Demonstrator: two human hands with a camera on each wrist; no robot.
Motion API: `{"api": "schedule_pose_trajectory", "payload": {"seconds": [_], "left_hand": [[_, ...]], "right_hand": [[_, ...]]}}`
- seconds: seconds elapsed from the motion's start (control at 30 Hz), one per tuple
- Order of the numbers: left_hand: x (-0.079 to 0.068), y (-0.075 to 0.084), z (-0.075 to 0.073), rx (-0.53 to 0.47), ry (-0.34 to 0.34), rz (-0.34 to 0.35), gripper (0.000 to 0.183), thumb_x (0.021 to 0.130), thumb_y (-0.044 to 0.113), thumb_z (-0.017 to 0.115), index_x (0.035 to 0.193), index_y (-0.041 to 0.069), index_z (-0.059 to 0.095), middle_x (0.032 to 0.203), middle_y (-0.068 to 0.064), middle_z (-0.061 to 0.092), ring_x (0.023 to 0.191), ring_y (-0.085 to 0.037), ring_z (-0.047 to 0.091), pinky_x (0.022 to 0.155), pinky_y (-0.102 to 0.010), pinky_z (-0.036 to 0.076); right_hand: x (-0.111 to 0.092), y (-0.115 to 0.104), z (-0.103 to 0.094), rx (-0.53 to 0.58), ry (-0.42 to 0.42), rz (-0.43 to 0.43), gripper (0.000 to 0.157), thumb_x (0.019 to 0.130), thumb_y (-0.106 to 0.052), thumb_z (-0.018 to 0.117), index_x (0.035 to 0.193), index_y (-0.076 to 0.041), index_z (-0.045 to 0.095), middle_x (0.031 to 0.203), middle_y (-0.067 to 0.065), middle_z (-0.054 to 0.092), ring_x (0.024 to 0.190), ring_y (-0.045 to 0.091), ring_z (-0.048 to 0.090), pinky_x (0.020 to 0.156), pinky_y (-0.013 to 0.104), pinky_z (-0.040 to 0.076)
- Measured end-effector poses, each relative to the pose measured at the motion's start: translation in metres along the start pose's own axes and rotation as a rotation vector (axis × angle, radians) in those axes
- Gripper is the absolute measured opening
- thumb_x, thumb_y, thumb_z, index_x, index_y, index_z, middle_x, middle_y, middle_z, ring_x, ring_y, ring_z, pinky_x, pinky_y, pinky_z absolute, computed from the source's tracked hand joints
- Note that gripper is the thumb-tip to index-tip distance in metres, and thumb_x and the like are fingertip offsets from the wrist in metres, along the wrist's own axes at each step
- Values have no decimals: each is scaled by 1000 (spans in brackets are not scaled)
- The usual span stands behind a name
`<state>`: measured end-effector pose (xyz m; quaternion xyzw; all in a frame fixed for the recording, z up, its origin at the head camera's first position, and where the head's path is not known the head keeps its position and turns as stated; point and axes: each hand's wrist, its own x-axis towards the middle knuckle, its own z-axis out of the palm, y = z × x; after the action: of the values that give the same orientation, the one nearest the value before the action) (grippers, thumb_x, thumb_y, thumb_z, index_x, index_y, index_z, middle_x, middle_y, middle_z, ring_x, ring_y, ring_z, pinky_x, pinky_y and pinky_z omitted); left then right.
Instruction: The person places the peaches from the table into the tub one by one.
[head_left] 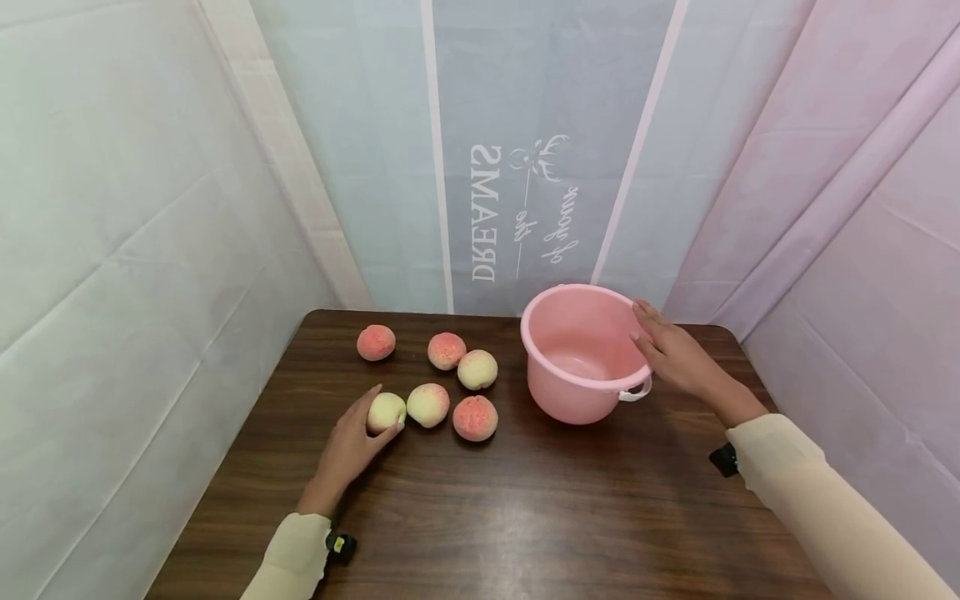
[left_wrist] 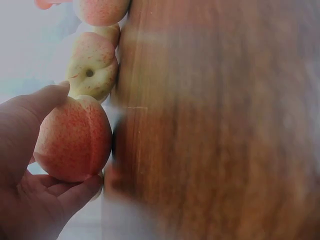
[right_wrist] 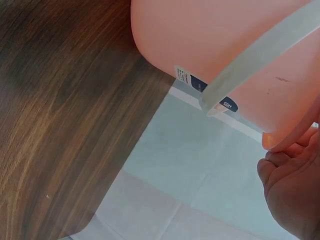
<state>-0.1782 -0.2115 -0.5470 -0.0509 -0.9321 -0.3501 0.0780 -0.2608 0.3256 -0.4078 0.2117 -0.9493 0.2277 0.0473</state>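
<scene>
My left hand point(head_left: 352, 437) holds a pale yellow peach point(head_left: 387, 412) at the table's left side, thumb on one side and fingers on the other. In the left wrist view this peach point(left_wrist: 75, 140) shows a red-speckled side with a crease and sits at the tabletop. Just right of it lies a yellow and pink peach point(head_left: 428, 405). My right hand point(head_left: 678, 354) grips the right rim of a pink bucket point(head_left: 573, 400), its thumb over the inside. The right wrist view shows the fingers point(right_wrist: 280, 159) at the rim's underside. No peach is visible inside the bucket, which stands upright.
More peaches lie between hand and bucket: a red one point(head_left: 476, 418), a pale one point(head_left: 477, 369) and a pink one point(head_left: 447, 351). Another red peach point(head_left: 376, 342) is at the back left. The bucket's white handle point(head_left: 636, 390) hangs down. A printed curtain point(head_left: 390, 167) backs the brown table point(head_left: 480, 517).
</scene>
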Motion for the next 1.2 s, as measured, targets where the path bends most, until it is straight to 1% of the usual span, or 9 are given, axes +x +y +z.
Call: {"api": "schedule_pose_trajectory", "payload": {"seconds": [0.07, 0.17, 0.33, 0.5, 0.7, 0.93, 1.07, 1.2], "left_hand": [[1, 0, 1, -14, 18, -8, 81, 87, 40, 82, 152, 9, 45, 141, -19, 56, 122, -38, 58, 94, -57, 50], [2, -1, 1, -28, 33, -26, 77, 85, 40, 83, 147, 9, 49, 134, -18, 60, 116, -37, 62, 90, -55, 52], [3, -2, 1, -51, 49, -52, 76, 83, 40, 85, 145, 9, 52, 129, -20, 61, 111, -37, 61, 89, -55, 51], [3, -1, 0, -68, 55, -76, 76, 82, 41, 86, 143, 9, 54, 125, -19, 59, 108, -36, 60, 87, -54, 50], [3, 2, -2, -85, 45, -101, 75, 83, 40, 85, 144, 9, 53, 125, -19, 59, 109, -36, 59, 88, -54, 50], [4, 4, -6, -114, 57, -127, 75, 85, 42, 83, 146, 12, 51, 128, -21, 58, 112, -37, 59, 91, -55, 49], [5, 5, -8, -139, 66, -137, 77, 84, 45, 83, 146, 13, 50, 133, -20, 56, 115, -38, 58, 92, -56, 48], [7, 9, -10, -169, 76, -135, 78, 83, 47, 83, 146, 14, 50, 135, -17, 56, 116, -36, 58, 92, -54, 48]], "right_hand": [[0, 0, 0, 1, 2, 3, 63, 109, -29, 47, 158, 4, 24, 166, 21, 16, 151, 42, 19, 116, 62, 23], [0, 1, 1, 4, 3, 5, 63, 109, -27, 47, 157, 5, 24, 166, 22, 17, 151, 42, 19, 116, 63, 23], [1, 1, 2, 4, 11, -1, 63, 109, -27, 48, 157, 5, 25, 165, 24, 18, 151, 44, 20, 115, 64, 24], [1, 3, 3, -5, 10, 17, 63, 109, -28, 47, 158, 4, 24, 166, 22, 18, 151, 42, 20, 116, 63, 24], [0, 3, 4, 2, 7, 22, 62, 109, -26, 47, 158, 4, 24, 166, 20, 17, 152, 40, 19, 117, 62, 23], [-4, 2, 5, 15, 25, -4, 59, 107, -17, 48, 157, 5, 26, 166, 21, 19, 151, 43, 21, 116, 62, 24], [-6, 1, 7, 16, 21, -9, 59, 108, -19, 46, 158, 4, 25, 166, 19, 18, 151, 41, 20, 116, 61, 24], [-7, 0, 8, 15, 21, -11, 59, 108, -21, 44, 158, 3, 24, 166, 19, 18, 151, 41, 21, 115, 63, 25]]}}
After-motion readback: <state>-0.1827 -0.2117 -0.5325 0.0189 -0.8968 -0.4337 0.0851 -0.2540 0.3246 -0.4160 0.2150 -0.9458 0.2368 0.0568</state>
